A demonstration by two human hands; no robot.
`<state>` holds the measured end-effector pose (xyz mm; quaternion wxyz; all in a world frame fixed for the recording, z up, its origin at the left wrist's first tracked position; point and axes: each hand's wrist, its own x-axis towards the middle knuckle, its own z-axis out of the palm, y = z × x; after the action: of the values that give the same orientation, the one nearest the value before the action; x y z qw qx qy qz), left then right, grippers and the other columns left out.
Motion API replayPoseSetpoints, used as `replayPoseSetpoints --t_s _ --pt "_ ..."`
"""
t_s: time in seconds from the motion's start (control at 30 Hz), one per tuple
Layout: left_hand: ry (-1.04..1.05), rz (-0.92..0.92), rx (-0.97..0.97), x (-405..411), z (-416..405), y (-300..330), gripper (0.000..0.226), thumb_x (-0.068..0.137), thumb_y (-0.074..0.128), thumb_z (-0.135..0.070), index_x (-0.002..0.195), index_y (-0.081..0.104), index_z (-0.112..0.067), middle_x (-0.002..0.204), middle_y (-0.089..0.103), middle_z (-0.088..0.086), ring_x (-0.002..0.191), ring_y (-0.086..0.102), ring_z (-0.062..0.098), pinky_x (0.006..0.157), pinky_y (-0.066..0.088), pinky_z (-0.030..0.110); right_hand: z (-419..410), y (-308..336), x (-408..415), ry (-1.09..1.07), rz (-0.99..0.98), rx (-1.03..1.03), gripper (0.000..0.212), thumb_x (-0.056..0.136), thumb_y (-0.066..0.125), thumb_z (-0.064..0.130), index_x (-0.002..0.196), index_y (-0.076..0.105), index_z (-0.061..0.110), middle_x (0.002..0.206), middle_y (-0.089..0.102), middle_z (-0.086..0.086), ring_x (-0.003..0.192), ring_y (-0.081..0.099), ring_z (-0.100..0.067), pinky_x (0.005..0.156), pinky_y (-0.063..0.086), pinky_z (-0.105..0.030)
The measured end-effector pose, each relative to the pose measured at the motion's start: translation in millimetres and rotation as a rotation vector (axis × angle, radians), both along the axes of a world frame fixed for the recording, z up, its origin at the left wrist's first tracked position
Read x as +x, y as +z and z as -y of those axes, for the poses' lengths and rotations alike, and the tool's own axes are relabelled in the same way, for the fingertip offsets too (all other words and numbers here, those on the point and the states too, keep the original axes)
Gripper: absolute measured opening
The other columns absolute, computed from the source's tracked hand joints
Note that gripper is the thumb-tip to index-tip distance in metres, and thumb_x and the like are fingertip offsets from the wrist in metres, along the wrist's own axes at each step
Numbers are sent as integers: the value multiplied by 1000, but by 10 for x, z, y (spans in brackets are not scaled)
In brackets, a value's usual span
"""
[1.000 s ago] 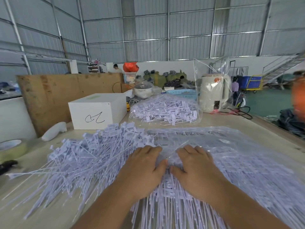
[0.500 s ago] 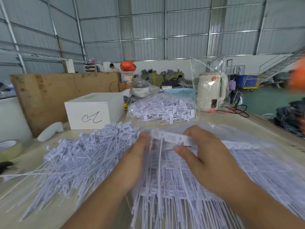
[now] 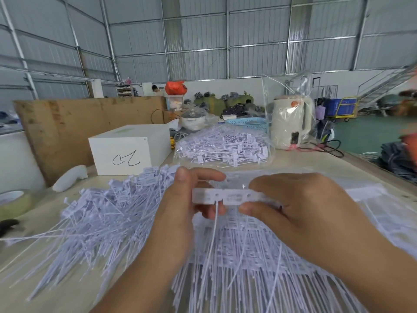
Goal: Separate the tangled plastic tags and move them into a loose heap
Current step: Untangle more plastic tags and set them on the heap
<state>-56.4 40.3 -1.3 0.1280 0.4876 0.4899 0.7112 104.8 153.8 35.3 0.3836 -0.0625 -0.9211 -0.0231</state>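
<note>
I hold a joined strip of white plastic tags (image 3: 228, 196) raised above the table, its thin tails hanging down. My left hand (image 3: 180, 213) pinches the strip's left end between thumb and fingers. My right hand (image 3: 300, 213) pinches its right end. Under my hands lies a stacked mass of tangled tags (image 3: 248, 256), partly on clear plastic wrap. A loose heap of separated tags (image 3: 101, 220) spreads over the table to the left.
A white box (image 3: 129, 147) with a scribble stands behind the loose heap. A clear bag of tags (image 3: 223, 146) lies at the centre back, a cream kettle (image 3: 291, 123) in plastic beside it. A tape roll (image 3: 13, 203) sits at the left edge, and a wooden board (image 3: 67, 123) leans behind.
My hands went from pressing flat on the tangled mass to lifting a strip of tags. The strip now sits higher and closer to me, pinched at both ends.
</note>
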Motion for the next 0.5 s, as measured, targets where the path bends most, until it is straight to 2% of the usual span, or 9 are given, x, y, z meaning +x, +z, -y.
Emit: replayPoseSetpoints --t_s 0.03,0.13,0.23,0.3,0.37,0.43,0.5 --pt "-14 -24 -17 16 12 25 59 73 52 -80 84 74 -26 67 62 1 60 57 17 57 44 24 -8 -13 -8 10 13 -7 35 87 58 49 70 61 18 52 49 8 47 48 -16 39 40 -32" --pt "11 -147 -140 65 25 62 26 74 68 -52 74 73 -27 57 59 -1 53 49 16 51 39 25 -19 -28 -24 9 19 -13 34 86 58 47 68 58 18 51 46 7 46 45 -16 39 38 -34" --pt "55 -102 -125 83 49 79 14 79 68 -34 70 73 -25 51 57 -2 49 47 13 48 38 19 -31 -24 -23 47 23 -90 34 88 54 51 85 68 20 66 61 8 58 55 -13 50 49 -37" --pt "78 29 -57 67 68 121 13 76 66 -30 66 73 -25 47 54 -2 45 46 10 46 38 16 -43 -15 -31 73 58 -175 44 90 44 60 111 65 27 90 66 10 80 59 -13 72 51 -39" --pt "66 181 17 43 86 171 15 73 67 -23 59 71 -22 44 47 -2 41 42 10 44 36 18 -77 -34 -43 12 93 -195 65 87 29 74 132 52 32 112 59 15 101 54 -11 88 44 -36" --pt "8 315 94 28 122 234 20 73 71 -15 55 64 -19 44 41 -4 40 37 10 42 35 19 -114 -57 -29 -35 107 -251 77 82 18 82 136 47 35 113 52 22 107 48 -7 87 37 -27" --pt "-51 500 210 -47 189 300 19 76 65 -19 59 55 -19 45 37 -6 39 35 6 40 35 17 -158 -63 -4 -47 79 -320 79 80 15 83 132 51 35 103 53 20 100 49 -4 80 36 -19"
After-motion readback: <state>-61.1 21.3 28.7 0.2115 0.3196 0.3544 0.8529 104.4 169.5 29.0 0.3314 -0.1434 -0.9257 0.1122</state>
